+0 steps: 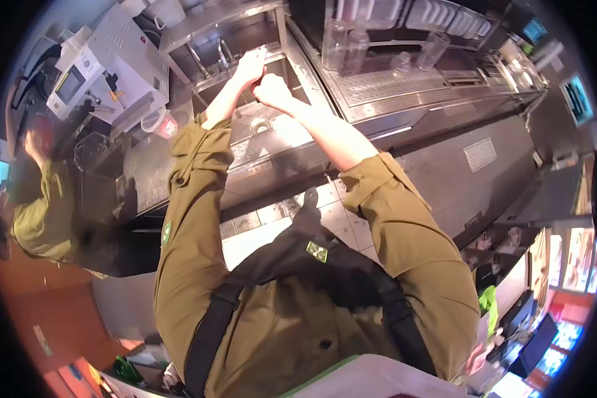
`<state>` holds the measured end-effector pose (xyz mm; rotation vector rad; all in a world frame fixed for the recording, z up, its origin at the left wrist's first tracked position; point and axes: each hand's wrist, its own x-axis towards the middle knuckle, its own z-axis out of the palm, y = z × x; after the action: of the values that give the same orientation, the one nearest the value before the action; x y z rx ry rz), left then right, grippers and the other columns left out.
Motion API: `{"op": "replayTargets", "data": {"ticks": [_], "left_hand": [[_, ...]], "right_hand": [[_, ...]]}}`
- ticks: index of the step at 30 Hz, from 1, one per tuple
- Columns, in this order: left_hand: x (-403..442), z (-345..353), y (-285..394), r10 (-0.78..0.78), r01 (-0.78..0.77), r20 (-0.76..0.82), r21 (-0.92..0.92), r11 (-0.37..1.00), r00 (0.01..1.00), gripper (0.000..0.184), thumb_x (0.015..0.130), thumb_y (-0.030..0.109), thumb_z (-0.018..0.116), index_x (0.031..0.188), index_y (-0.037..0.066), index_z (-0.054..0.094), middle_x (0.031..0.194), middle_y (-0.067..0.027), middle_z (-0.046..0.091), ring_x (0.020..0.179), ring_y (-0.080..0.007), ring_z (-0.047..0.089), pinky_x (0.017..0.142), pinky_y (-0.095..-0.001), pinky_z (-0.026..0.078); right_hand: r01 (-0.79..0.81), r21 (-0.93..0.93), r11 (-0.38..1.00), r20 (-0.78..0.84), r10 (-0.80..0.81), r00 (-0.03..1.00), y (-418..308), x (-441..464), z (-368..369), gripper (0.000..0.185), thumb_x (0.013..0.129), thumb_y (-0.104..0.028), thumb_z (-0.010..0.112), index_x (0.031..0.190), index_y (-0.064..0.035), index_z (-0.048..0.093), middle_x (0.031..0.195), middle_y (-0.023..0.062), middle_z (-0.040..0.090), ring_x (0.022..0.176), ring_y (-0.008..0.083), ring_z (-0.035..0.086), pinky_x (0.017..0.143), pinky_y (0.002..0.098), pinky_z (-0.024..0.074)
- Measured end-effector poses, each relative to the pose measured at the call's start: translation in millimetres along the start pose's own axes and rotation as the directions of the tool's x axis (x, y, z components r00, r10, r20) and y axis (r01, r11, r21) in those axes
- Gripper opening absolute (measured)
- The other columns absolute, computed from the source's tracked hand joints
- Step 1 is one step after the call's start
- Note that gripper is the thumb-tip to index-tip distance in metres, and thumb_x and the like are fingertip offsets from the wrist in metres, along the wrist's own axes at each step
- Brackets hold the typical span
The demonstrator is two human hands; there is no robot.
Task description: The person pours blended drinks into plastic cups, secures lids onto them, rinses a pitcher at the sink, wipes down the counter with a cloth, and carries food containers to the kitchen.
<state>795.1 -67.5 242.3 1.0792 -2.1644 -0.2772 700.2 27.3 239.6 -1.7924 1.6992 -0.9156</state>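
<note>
Both my hands reach out over the metal sink. My left hand is the farther one, close to the taps at the back; glare washes out its fingers, so their pose and anything in them cannot be made out. Just right of it and nearer to me, my right hand is curled closed like a fist. Whatever it may hold is hidden. The two hands are close together, and whether they touch is unclear. Below them, a round drain fitting shows on the wet steel.
A clear cup with a red-and-white label stands left of the sink, beside a white machine. Right of the sink are a perforated drain tray and clear pitchers. At far left, a co-worker works with one hand raised.
</note>
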Motion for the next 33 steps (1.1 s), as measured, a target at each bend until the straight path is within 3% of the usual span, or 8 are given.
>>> {"op": "replayTargets", "data": {"ticks": [4, 9, 15, 18, 20, 25, 29, 33], "left_hand": [[17.1, 54.2, -32.9, -0.08, -0.075, 0.281, 0.502, 0.862, 0.956, 0.025, 0.083, 0.017, 0.046, 0.086, 0.001, 0.065, 0.081, -0.0216, 0.064, 0.077, -0.0351, 0.063, 0.074, -0.0435, 0.051], [-7.8, 145.2, -66.6, -0.298, 0.19, 0.34, 0.317, 0.929, 0.892, 0.021, 0.083, 0.016, 0.051, 0.084, 0.002, 0.067, 0.084, -0.0165, 0.064, 0.08, -0.0293, 0.064, 0.07, -0.0379, 0.053], [-83.7, 142.4, -25.9, -0.237, 0.382, 0.404, -0.327, 0.864, 0.883, 0.033, 0.081, 0.007, 0.061, 0.114, 0.005, 0.057, 0.108, -0.0104, 0.059, 0.1, -0.0217, 0.056, 0.08, -0.0305, 0.05], [-73.2, 173.1, 0.3, -0.366, 0.694, 0.59, -0.596, 0.405, 0.72, 0.039, 0.082, 0.006, 0.065, 0.12, 0.006, 0.055, 0.112, -0.0072, 0.057, 0.104, -0.0164, 0.053, 0.082, -0.0265, 0.048], [-52.5, 203.6, 15.0, -0.405, 0.833, 0.728, -0.49, 0.257, 0.553, 0.035, 0.082, 0.008, 0.067, 0.115, 0.007, 0.057, 0.108, -0.0063, 0.057, 0.101, -0.0132, 0.053, 0.082, -0.0259, 0.048], [18.3, 270.4, 68.8, -0.33, 0.661, 0.692, -0.282, 0.695, 0.642, 0.043, 0.077, 0.026, 0.074, 0.112, 0.008, 0.059, 0.113, -0.011, 0.058, 0.104, -0.0202, 0.055, 0.088, -0.0354, 0.046], [63.5, 318.4, 160.3, -0.5, 0.226, 0.47, 0.524, 0.821, 0.728, 0.067, 0.073, 0.031, 0.075, 0.13, 0.01, 0.047, 0.136, -0.0284, 0.034, 0.123, -0.0445, 0.038, 0.103, -0.0458, 0.034], [110.6, 369.6, 295.4, -0.196, 0.158, 0.245, 0.168, 0.973, 0.95, 0.064, 0.077, 0.031, 0.071, 0.129, 0.003, 0.044, 0.129, -0.0324, 0.039, 0.123, -0.0456, 0.036, 0.101, -0.0489, 0.033]], "right_hand": [[0.23, -0.231, 0.945, 0.08, -0.217, 0.973, 56.9, 36.6, 14.8, 0.028, 0.08, -0.026, 0.056, 0.086, -0.0004, 0.066, 0.08, 0.021, 0.065, 0.078, 0.034, 0.065, 0.069, 0.0416, 0.0509], [0.436, -0.526, 0.73, 0.273, -0.341, 0.9, 133.0, 51.0, 12.0, 0.017, 0.08, -0.017, 0.056, 0.078, -0.0027, 0.065, 0.075, 0.0153, 0.065, 0.068, 0.0262, 0.065, 0.057, 0.0348, 0.0488], [0.104, 0.205, 0.973, 0.293, -0.162, 0.942, 213.5, 2.0, -22.7, 0.011, 0.081, -0.012, 0.057, 0.079, -0.0028, 0.062, 0.074, 0.0114, 0.065, 0.066, 0.0211, 0.063, 0.058, 0.0316, 0.0472], [-0.194, 0.619, 0.761, 0.25, 0.044, 0.967, 265.1, -39.4, -67.5, 0.008, 0.082, -0.009, 0.057, 0.08, -0.0028, 0.06, 0.073, 0.0095, 0.065, 0.066, 0.0185, 0.062, 0.058, 0.03, 0.0465], [-0.25, 0.468, 0.848, 0.075, 0.244, 0.967, 291.9, -51.6, -109.0, 0.006, 0.082, -0.008, 0.057, 0.08, -0.0028, 0.059, 0.073, 0.0083, 0.065, 0.065, 0.0168, 0.061, 0.058, 0.0289, 0.0459], [-0.331, 0.365, 0.87, -0.28, 0.441, 0.853, 336.1, -51.4, -230.8, 0.026, 0.083, -0.015, 0.065, 0.106, -0.0042, 0.058, 0.091, 0.0086, 0.066, 0.085, 0.0184, 0.063, 0.071, 0.031, 0.0492], [-0.387, 0.349, 0.853, -0.175, 0.465, 0.868, 412.2, -110.8, -311.1, 0.037, 0.083, -0.023, 0.068, 0.115, -0.01, 0.057, 0.121, 0.0163, 0.056, 0.108, 0.0244, 0.057, 0.091, 0.035, 0.0455], [-0.628, -0.3, 0.718, -0.091, 0.634, 0.768, 471.4, -225.1, -376.6, 0.067, 0.072, -0.057, 0.067, 0.126, -0.0192, 0.053, 0.144, 0.0209, 0.027, 0.134, 0.0423, 0.023, 0.102, 0.0632, 0.0227]]}}
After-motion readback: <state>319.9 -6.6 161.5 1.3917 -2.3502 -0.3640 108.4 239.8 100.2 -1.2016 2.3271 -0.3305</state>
